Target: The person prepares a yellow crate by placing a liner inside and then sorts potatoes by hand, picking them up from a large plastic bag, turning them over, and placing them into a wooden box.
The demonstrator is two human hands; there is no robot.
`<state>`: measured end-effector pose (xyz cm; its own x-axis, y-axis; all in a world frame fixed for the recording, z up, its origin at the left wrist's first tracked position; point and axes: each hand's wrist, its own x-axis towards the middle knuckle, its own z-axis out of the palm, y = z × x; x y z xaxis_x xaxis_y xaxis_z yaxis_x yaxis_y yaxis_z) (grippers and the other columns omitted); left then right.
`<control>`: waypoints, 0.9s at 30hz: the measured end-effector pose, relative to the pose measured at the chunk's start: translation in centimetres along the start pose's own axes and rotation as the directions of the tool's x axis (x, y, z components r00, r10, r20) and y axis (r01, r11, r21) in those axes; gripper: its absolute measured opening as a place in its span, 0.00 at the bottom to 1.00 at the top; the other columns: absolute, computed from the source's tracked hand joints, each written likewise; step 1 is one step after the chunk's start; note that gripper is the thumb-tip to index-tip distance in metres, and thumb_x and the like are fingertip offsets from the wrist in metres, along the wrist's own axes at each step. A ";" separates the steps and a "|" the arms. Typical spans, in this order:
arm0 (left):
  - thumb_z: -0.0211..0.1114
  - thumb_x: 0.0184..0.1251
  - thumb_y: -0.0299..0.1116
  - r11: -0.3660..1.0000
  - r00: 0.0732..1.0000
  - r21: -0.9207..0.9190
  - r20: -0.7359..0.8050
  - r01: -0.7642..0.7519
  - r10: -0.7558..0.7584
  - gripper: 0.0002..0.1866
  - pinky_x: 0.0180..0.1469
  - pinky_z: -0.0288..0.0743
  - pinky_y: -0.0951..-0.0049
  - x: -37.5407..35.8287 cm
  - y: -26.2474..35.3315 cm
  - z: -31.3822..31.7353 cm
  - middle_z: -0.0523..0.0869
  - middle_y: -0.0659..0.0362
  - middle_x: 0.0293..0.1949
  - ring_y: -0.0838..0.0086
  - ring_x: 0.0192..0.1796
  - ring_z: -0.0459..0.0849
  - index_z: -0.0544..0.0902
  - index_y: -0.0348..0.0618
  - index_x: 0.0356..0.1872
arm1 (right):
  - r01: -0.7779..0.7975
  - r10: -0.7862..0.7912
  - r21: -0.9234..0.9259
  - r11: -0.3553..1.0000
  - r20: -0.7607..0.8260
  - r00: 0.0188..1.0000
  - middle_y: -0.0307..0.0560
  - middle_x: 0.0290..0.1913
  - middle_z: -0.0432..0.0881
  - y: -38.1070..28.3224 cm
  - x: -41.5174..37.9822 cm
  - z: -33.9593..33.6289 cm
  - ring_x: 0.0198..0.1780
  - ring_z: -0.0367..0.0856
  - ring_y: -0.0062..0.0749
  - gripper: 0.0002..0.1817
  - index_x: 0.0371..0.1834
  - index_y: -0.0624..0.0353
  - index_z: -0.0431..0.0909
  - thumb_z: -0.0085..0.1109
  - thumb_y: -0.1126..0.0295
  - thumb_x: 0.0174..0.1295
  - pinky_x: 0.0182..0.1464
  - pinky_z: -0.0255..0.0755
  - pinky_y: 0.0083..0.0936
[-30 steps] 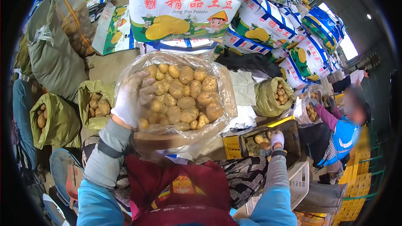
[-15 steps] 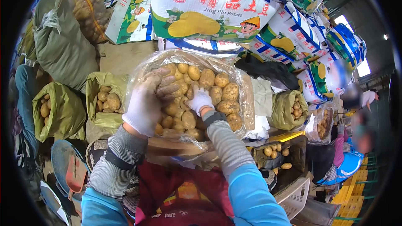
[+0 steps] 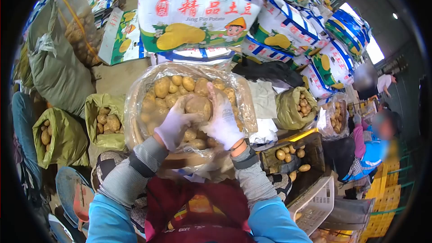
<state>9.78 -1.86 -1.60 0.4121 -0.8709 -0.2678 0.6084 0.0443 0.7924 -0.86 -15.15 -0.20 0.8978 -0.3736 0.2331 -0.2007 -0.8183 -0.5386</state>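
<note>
A large potato (image 3: 199,106) is held between my two gloved hands, over the middle of a plastic-lined carton (image 3: 248,110) full of potatoes. My left hand (image 3: 176,123) curls round its left side, thumb along the bottom. From the right, my right hand (image 3: 222,116) presses against it, fingers pointing up. Both gloves are white, with dirt on the fingertips. Several potatoes (image 3: 163,87) show behind the hands, and others lie partly hidden under them. Clear plastic (image 3: 135,103) folds over the carton's edge.
Green sacks of potatoes (image 3: 60,137) stand at the left, with another sack (image 3: 288,112) at the right. A dark crate (image 3: 315,153) holds a few potatoes. Printed potato cartons (image 3: 193,22) are stacked beyond. A co-worker (image 3: 371,150) is at the far right.
My hands have come together from separate spots on the pile and now hold one large potato between them. The view has shifted slightly, moving the carton left.
</note>
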 end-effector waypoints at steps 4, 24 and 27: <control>0.65 0.59 0.23 0.995 0.966 0.065 0.252 -0.081 0.063 0.36 0.57 0.75 0.75 -0.3 -0.3 2.6 0.75 0.53 0.61 0.74 0.58 0.77 0.62 0.38 0.70 | -0.207 0.199 0.411 0.888 0.061 0.978 0.65 0.66 0.69 2.4 -4.4 -1.0 0.68 0.68 0.58 0.56 0.74 0.61 0.55 0.79 0.57 0.42 0.67 0.67 0.38; 0.58 0.59 0.24 0.923 0.955 0.346 0.288 -0.168 0.066 0.28 0.49 0.78 0.76 4.4 -5.6 7.4 0.82 0.49 0.52 0.75 0.49 0.82 0.71 0.25 0.63 | -0.160 0.160 -0.127 0.979 -0.007 0.987 0.62 0.58 0.72 5.1 -9.4 -7.4 0.60 0.71 0.56 0.46 0.74 0.55 0.57 0.70 0.67 0.49 0.63 0.68 0.42; 0.58 0.61 0.25 0.943 0.972 0.329 0.234 -0.045 -0.035 0.25 0.47 0.78 0.77 4.9 -4.8 6.8 0.83 0.52 0.48 0.77 0.47 0.81 0.73 0.25 0.60 | -0.055 0.050 -0.116 0.992 -0.046 0.998 0.61 0.59 0.71 6.4 -8.9 -5.8 0.61 0.70 0.56 0.46 0.74 0.55 0.57 0.70 0.68 0.48 0.64 0.67 0.41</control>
<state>4.22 -9.63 -3.02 0.2206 -0.9622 -0.1598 0.3320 -0.0800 0.9399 -12.41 -19.62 -0.99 0.8678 -0.4335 0.2430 -0.2937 -0.8418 -0.4528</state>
